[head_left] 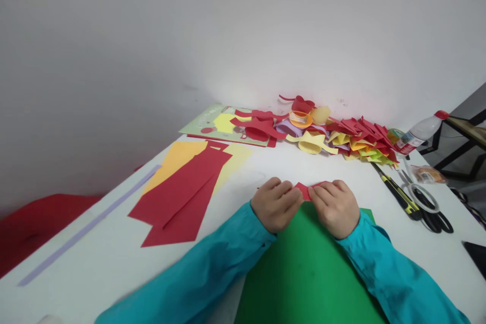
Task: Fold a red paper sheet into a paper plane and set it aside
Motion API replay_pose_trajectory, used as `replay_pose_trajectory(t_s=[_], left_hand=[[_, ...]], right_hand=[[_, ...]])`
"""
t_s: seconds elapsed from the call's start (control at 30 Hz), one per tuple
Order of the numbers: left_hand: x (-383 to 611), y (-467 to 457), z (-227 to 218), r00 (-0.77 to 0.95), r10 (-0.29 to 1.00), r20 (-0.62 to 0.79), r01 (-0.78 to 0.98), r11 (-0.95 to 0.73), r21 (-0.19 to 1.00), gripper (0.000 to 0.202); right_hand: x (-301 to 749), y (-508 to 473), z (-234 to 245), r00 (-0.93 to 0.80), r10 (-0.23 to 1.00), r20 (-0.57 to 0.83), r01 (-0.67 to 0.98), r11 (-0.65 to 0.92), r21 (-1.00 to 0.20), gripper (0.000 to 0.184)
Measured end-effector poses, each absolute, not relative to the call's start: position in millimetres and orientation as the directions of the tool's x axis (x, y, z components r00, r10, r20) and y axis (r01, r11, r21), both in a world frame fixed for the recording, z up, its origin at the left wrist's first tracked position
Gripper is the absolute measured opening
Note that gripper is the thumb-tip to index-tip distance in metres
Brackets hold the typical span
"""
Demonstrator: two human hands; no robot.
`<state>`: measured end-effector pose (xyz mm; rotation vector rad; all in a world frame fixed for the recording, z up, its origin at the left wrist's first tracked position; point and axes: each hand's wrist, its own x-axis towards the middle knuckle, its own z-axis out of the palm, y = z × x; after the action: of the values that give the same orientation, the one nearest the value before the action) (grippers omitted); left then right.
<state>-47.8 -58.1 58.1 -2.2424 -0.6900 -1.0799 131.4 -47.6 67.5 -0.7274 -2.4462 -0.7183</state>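
Left hand (276, 205): fingers curled closed, gripping one end of the red piece.
Right hand (336, 208): fingers bent inward, pinching the other end.
Red piece (303, 191): small, spanning the gap between both hands' fingertips.
Green sheet (311, 268): below the fingers, reaching back toward the body.
Left of the fingers: red sheets (186, 197) overlapping an orange sheet (167, 162); farther out, a purple strip (91, 225).
Beyond the fingers: book (193, 125), curled paper shapes (312, 142), folded papers (362, 134).
Right of the fingers: cutter (398, 195), scissors (445, 223), white ring (429, 209); farther off, a tilted bottle (422, 130).
Surface: white table (94, 268) under everything.
Room: plain pale wall (243, 25) behind; dark frame (465, 131) far right.
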Motion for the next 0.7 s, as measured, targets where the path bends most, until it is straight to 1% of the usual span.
replay_pose_trajectory(t_s=[0.17, 0.33, 0.6, 0.7], left_hand=[[-55.9, -52.4, 60.0, 0.527, 0.193, 0.828, 0.675, -0.687, -0.27, 0.007], [-67.4, -45.5, 61.2, 0.551, 0.204, 0.809, 0.717, -0.612, -0.334, 0.011], [-77.8, -38.8, 63.9, 0.59, 0.224, 0.775, 0.741, -0.531, -0.411, 0.026], [-77.2, -40.5, 65.4, 0.595, 0.217, 0.774, 0.736, -0.536, -0.415, 0.026]], right_hand=[[137.0, -42.8, 71.8, -0.743, 0.349, 0.571, 0.611, 0.702, 0.365, 0.019], [144.0, -38.1, 76.4, -0.734, 0.351, 0.582, 0.635, 0.658, 0.404, 0.019], [151.3, -32.2, 81.2, -0.734, 0.319, 0.6, 0.631, 0.646, 0.429, 0.018], [152.1, -30.8, 81.5, -0.727, 0.322, 0.606, 0.638, 0.642, 0.424, 0.018]])
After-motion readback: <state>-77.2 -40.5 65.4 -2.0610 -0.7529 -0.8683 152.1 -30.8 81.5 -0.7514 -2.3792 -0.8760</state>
